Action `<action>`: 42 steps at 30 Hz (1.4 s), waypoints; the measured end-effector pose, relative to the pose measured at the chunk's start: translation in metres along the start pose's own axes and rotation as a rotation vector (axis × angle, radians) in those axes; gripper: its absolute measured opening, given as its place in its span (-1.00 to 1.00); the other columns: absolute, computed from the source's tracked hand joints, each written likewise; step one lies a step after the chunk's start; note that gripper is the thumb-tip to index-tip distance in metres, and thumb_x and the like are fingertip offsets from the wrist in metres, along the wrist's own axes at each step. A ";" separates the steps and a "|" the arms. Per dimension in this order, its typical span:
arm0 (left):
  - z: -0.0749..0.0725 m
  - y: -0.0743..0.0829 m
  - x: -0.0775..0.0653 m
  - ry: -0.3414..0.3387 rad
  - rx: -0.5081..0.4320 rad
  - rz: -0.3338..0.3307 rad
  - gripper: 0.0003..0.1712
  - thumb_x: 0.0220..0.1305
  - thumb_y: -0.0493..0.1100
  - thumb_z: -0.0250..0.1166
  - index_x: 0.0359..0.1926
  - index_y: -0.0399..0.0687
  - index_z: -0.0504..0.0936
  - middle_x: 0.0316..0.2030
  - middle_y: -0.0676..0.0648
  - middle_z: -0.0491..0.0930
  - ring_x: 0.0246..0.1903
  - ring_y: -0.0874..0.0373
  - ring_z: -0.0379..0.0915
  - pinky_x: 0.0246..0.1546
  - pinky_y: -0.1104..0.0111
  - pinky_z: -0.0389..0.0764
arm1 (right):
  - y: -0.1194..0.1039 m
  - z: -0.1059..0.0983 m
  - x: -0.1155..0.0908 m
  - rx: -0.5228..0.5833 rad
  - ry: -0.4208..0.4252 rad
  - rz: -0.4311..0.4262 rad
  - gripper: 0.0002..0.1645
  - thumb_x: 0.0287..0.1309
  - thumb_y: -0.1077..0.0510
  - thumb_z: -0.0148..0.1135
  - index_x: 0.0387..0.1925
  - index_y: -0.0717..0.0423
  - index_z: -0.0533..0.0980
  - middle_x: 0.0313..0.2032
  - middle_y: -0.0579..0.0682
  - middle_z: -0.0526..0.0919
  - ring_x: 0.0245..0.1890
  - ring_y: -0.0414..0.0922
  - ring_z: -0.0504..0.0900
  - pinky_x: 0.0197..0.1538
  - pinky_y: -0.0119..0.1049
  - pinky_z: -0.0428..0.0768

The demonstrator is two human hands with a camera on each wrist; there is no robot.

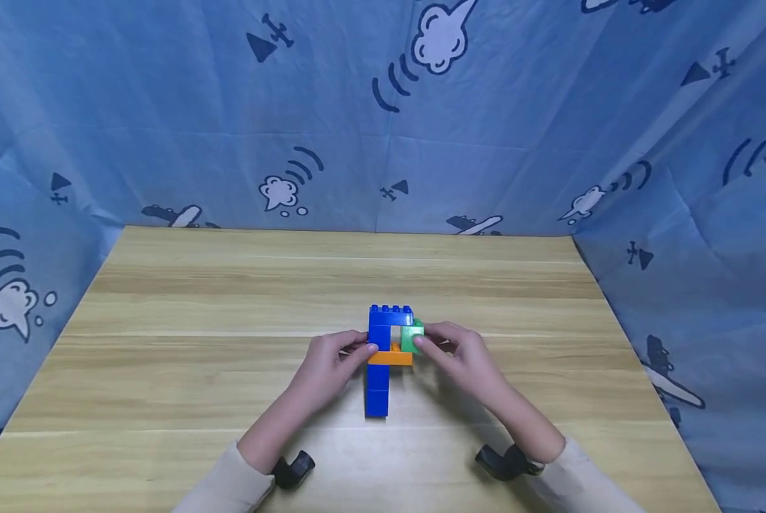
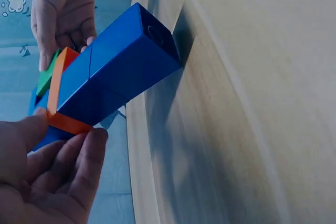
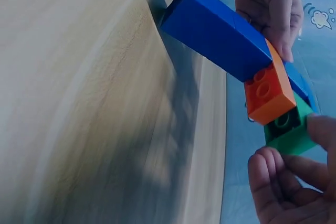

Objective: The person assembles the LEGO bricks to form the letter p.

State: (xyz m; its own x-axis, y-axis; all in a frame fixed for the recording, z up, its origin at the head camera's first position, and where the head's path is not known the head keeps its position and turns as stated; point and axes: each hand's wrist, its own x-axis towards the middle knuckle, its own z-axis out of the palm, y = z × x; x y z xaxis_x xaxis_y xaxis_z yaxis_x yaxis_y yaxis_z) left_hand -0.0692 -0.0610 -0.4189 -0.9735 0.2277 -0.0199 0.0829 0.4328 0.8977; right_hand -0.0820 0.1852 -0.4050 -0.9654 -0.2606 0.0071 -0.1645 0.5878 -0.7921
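Note:
A brick build in the shape of a P stands upright in the middle. Its stem is of stacked blue bricks (image 1: 378, 390), crossed partway up by an orange brick (image 1: 398, 358) that sticks out to the right. A longer blue brick (image 1: 392, 315) caps it, also overhanging right. My left hand (image 1: 333, 363) holds the build at its left side, fingers and thumb around the orange brick's level. Between thumb and fingers, my right hand (image 1: 462, 356) pinches a green brick (image 1: 412, 339) at the gap between both overhangs. The green brick's hollow underside (image 3: 285, 120) shows, offset from the orange brick.
The wooden table (image 1: 197, 306) spreads around the build. A blue patterned curtain (image 1: 344, 92) hangs behind it and on both sides. Black wrist mounts (image 1: 295, 470) sit below both wrists, close to the tabletop.

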 end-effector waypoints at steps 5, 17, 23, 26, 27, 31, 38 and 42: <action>0.001 -0.001 0.005 0.027 0.059 -0.022 -0.68 0.47 -0.08 0.34 0.05 -0.20 0.78 -0.03 -0.16 0.82 0.03 -0.05 0.76 0.15 0.06 0.79 | -0.001 0.006 0.009 -0.024 -0.016 0.039 -0.62 0.45 0.03 0.30 0.08 0.23 0.69 -0.02 0.15 0.80 -0.07 -0.03 0.76 0.06 -0.10 0.82; 0.003 -0.011 0.019 0.046 0.123 -0.080 -0.73 0.47 -0.06 0.35 -0.10 -0.15 0.84 -0.23 -0.08 0.84 -0.25 0.14 0.66 -0.08 0.20 0.80 | 0.006 0.017 0.023 -0.033 -0.049 0.095 -0.64 0.50 0.00 0.23 0.01 0.18 0.73 -0.13 0.09 0.81 -0.20 -0.11 0.65 -0.02 -0.21 0.75; 0.005 -0.016 0.022 0.072 0.136 -0.095 -0.73 0.47 -0.08 0.34 -0.13 -0.17 0.85 -0.22 -0.10 0.85 -0.23 0.14 0.68 -0.08 0.18 0.80 | 0.009 0.021 0.031 -0.046 -0.072 0.117 -0.66 0.52 0.00 0.21 -0.12 0.14 0.77 -0.27 0.08 0.74 -0.33 -0.13 0.51 -0.23 -0.35 0.56; 0.006 -0.018 0.022 0.091 0.136 -0.081 -0.75 0.46 -0.10 0.34 -0.18 -0.17 0.85 -0.26 -0.11 0.85 -0.24 0.13 0.70 -0.09 0.17 0.79 | 0.010 0.022 0.033 -0.052 -0.084 0.116 -0.62 0.53 -0.01 0.19 -0.27 0.16 0.75 -0.34 0.07 0.70 -0.38 -0.15 0.48 -0.31 -0.38 0.52; 0.007 -0.019 0.022 0.098 0.136 -0.072 -0.76 0.46 -0.11 0.35 -0.20 -0.17 0.85 -0.28 -0.10 0.84 -0.25 0.14 0.69 -0.12 0.19 0.78 | 0.011 0.023 0.033 -0.051 -0.085 0.113 -0.60 0.53 0.00 0.19 -0.32 0.16 0.74 -0.37 0.05 0.68 -0.40 -0.16 0.47 -0.33 -0.39 0.51; 0.009 -0.022 0.023 0.108 0.131 -0.072 -0.75 0.46 -0.11 0.35 -0.20 -0.18 0.85 -0.29 -0.10 0.84 -0.25 0.14 0.70 -0.13 0.18 0.78 | 0.013 0.024 0.033 -0.054 -0.107 0.110 -0.51 0.54 -0.01 0.17 -0.50 0.19 0.64 -0.50 -0.01 0.55 -0.49 -0.18 0.40 -0.44 -0.42 0.42; 0.011 -0.024 0.022 0.101 0.142 -0.089 -0.75 0.46 -0.11 0.34 -0.22 -0.18 0.85 -0.30 -0.10 0.84 -0.27 0.14 0.68 -0.14 0.17 0.78 | 0.016 0.029 0.035 -0.085 -0.110 0.108 -0.46 0.54 0.01 0.17 -0.59 0.20 0.54 -0.56 -0.08 0.44 -0.51 -0.18 0.35 -0.47 -0.43 0.35; 0.012 -0.025 0.023 0.099 0.147 -0.096 -0.74 0.46 -0.10 0.34 -0.23 -0.18 0.85 -0.31 -0.09 0.83 -0.30 0.16 0.64 -0.18 0.21 0.75 | 0.017 0.032 0.036 -0.116 -0.102 0.124 -0.44 0.53 -0.01 0.18 -0.61 0.19 0.53 -0.57 -0.09 0.41 -0.51 -0.18 0.33 -0.47 -0.43 0.32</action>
State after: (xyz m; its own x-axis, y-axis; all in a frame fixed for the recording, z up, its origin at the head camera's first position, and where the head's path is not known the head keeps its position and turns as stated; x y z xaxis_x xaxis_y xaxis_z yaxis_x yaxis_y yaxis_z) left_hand -0.0911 -0.0563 -0.4467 -0.9941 0.0955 -0.0518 0.0123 0.5728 0.8196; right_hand -0.1135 0.1616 -0.4378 -0.9552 -0.2534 -0.1527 -0.0734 0.7030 -0.7074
